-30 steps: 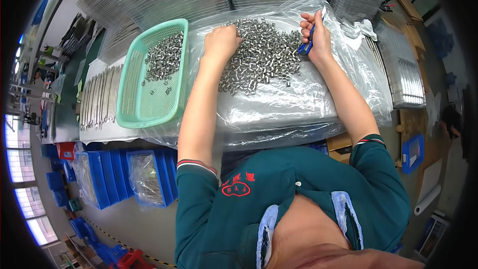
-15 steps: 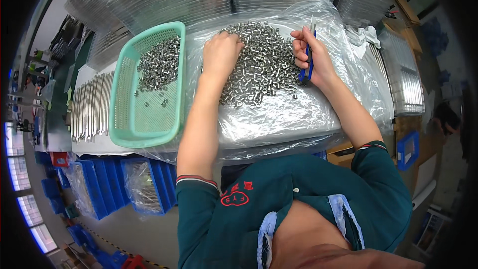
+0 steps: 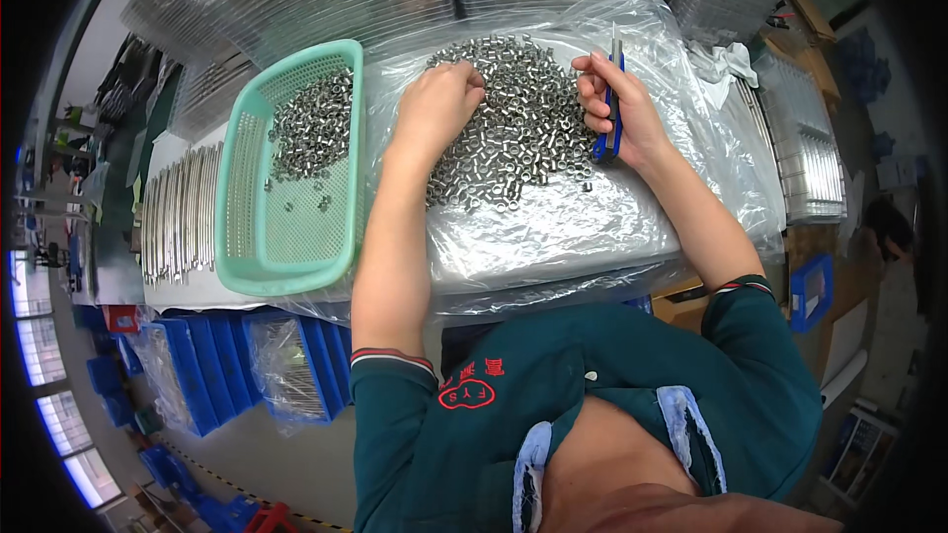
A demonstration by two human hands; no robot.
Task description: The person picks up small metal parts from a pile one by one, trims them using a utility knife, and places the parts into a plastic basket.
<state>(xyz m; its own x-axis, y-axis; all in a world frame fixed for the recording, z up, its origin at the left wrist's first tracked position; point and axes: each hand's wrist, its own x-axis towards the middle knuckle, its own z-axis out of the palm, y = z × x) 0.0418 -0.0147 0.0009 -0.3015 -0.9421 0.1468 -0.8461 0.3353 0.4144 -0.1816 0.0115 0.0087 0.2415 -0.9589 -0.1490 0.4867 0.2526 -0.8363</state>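
A heap of small shiny metal sleeves (image 3: pixel 518 138) lies spread on clear plastic sheeting. At the heap's upper left edge is my left hand (image 3: pixel 439 109), its fingers curled together with the thumb against them. Whatever it pinches is hidden by the back of the hand. Over the heap's right edge, my right hand (image 3: pixel 627 109) grips a blue-handled tool (image 3: pixel 614 104) that looks like a utility knife. Its thin metal tip points up and away from me. The thumb and index finger of that hand point toward the heap.
Left of the heap stands a green plastic basket (image 3: pixel 357 153) partly filled with similar metal pieces. Long metal rods (image 3: pixel 183 217) lie beyond it. Stacked clear trays (image 3: pixel 346 0) line the back, with more trays (image 3: pixel 805 158) at right. Blue bins (image 3: pixel 202 375) sit below the table's front edge.
My left hand has shifted slightly left and turned, so its thumb shows more. The right hand keeps the blue tool in nearly the same place.
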